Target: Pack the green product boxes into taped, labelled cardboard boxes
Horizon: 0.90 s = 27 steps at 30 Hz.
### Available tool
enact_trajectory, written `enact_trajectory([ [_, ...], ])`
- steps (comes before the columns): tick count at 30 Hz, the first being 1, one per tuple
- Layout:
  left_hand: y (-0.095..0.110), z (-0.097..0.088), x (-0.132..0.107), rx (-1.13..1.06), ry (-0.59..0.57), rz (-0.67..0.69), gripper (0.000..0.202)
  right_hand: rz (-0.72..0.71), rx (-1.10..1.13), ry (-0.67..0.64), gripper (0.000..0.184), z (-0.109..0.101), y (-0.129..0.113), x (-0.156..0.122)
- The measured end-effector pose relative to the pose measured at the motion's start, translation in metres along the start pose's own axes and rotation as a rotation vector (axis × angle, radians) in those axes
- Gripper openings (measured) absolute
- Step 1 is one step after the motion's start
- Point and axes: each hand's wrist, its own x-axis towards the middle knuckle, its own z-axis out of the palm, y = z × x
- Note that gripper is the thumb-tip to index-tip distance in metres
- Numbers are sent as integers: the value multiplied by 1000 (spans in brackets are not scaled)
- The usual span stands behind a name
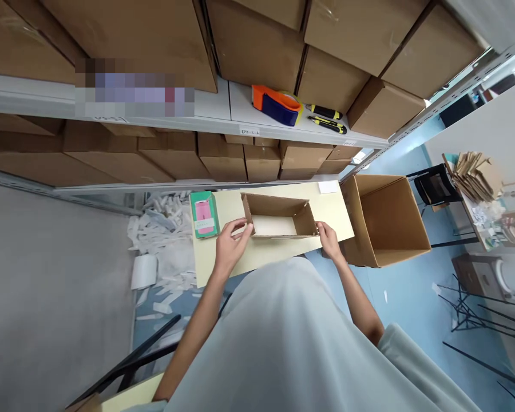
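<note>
A small open cardboard box (278, 205) stands on the pale yellow tabletop (337, 210), with its white inner bottom showing and nothing inside. My left hand (232, 245) pinches the box's near left corner between thumb and fingers. At the opposite end, my right hand (328, 240) grips the near right corner, its fingers partly hidden by the wall. Left of the box lies a green carton (215, 213) with a pink panel and a white label, a short way from my left hand.
A large open cardboard box (395, 217) stands right of the table. Shelves above hold several cartons (257, 51), a tape dispenser (278, 106) and utility knives (326, 117). White scraps (167, 234) and a white roll (144, 272) lie left. Another table (472, 212) with flattened cardboard stands far right.
</note>
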Motion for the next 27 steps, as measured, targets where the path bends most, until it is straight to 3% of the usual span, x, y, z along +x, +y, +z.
enact_trajectory([
  [3,18,-2,-10,131,3,-9,51,-1,-78,-8,45,-9,-24,13],
  [7,35,0,-8,253,35,-57,42,-89,-299,-45,24,-11,-42,34],
  [13,45,3,-3,285,-52,63,44,-143,-526,56,34,2,-55,55],
  [17,44,12,-4,397,-147,97,47,-123,-632,-89,39,17,-68,66],
  [19,42,17,-4,478,-188,116,48,-112,-613,-175,38,14,-70,69],
  [25,26,21,2,562,-329,169,62,-295,-300,-532,63,-36,-41,69],
  [27,21,19,8,552,-328,156,64,-305,-283,-556,52,-42,-30,71],
])
